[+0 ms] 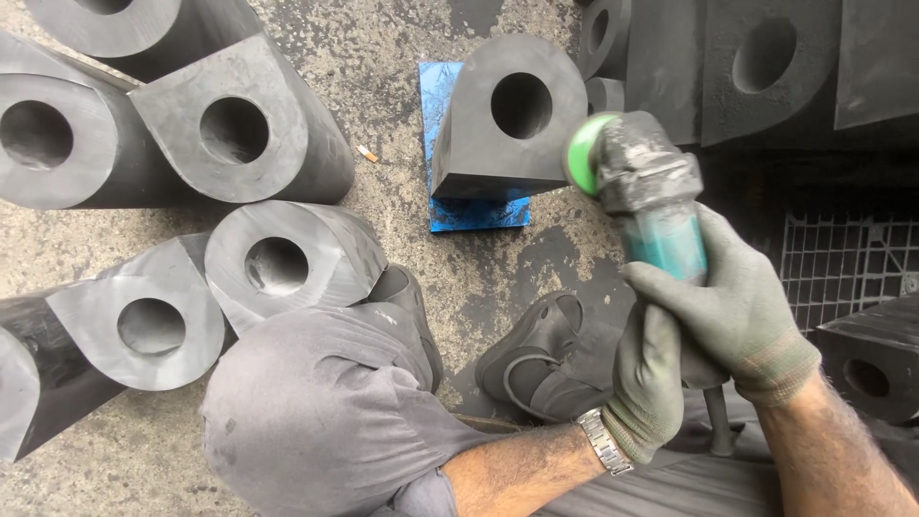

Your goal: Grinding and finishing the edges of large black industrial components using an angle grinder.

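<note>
Both hands on one grinder (pixel 643 196): right hand (pixel 732 311) wraps the teal body, left hand (pixel 649 383) closes its grip below. Green disc sits just right of the rubber block (pixel 507 120), which stands on one blue plate (pixel 474 213). Four similar holed blocks (pixel 235 129) lie left, more crowd top right. One cigarette butt (pixel 368 153) on the floor (pixel 402 38).

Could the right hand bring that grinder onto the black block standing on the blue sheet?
Probably yes: the right hand holds the grinder, whose green disc is already beside the black block, with nothing between them.
</note>
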